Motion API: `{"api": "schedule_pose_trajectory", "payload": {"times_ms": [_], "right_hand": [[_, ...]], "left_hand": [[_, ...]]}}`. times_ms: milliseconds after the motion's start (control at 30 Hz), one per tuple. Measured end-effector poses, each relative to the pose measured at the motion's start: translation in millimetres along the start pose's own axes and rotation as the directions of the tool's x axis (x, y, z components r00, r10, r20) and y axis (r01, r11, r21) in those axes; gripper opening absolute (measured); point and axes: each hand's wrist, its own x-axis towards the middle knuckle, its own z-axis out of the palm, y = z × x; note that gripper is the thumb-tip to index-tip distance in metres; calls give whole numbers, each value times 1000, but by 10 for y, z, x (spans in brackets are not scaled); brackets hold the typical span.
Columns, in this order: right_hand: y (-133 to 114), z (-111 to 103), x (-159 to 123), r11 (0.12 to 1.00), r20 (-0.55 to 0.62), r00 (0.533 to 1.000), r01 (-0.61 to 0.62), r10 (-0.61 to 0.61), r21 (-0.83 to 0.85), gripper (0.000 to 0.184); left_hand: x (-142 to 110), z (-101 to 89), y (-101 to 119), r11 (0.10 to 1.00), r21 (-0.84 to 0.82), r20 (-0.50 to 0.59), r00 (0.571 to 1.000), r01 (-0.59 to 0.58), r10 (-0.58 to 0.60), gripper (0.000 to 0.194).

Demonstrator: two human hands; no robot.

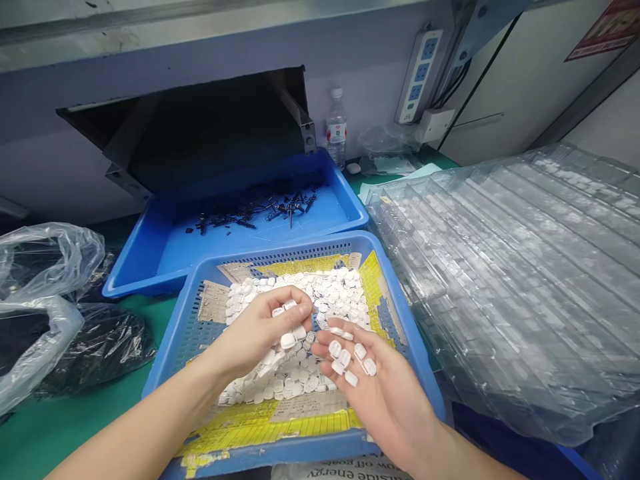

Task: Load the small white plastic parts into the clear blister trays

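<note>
A blue perforated basket (415, 347) in front of me holds a heap of small white plastic caps (330, 293) on yellow and brown paper. My left hand (260, 333) hovers over the heap, fingers curled round several white caps. My right hand (370, 380) lies palm up beside it, fingers spread, with several white caps resting on the fingers. The two hands almost touch at the fingertips.
A second blue tray (150, 260) behind the basket holds small black parts (260, 213). A stack of clear plastic blister trays (510, 280) fills the right. Plastic bags (45, 300) lie at the left. A water bottle (337, 127) and power strip (419, 73) stand at the back wall.
</note>
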Motion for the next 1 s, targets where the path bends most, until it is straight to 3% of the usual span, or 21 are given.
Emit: {"api": "schedule_pose_trajectory", "payload": {"times_ms": [133,267,567,633,733,867,1000], "right_hand": [[5,-5,-19,998,27,998,51,-49,-40,23],[-10,2,-41,991,59,998,1,7,-137,24],[29,19,-5,947,21,1000,5,2,-320,25],[30,16,-3,939,42,999,15,-1,-345,22],[33,19,-12,903,100,995,51,-9,-426,14],[68,25,-26,858,150,989,78,-2,-507,23],[115,14,-14,828,176,983,133,-43,-544,37]], "left_hand": [[23,64,-19,978,-198,25,997,72,-68,25],[53,122,-91,936,-346,88,995,67,-39,24],[30,188,-146,913,-403,129,992,56,-4,23],[21,183,-135,941,-336,101,995,30,5,23],[5,171,-120,992,-72,7,994,-108,109,22],[-30,179,-137,905,308,-80,940,-293,331,17],[-76,222,-191,842,387,-31,907,-377,420,18]]}}
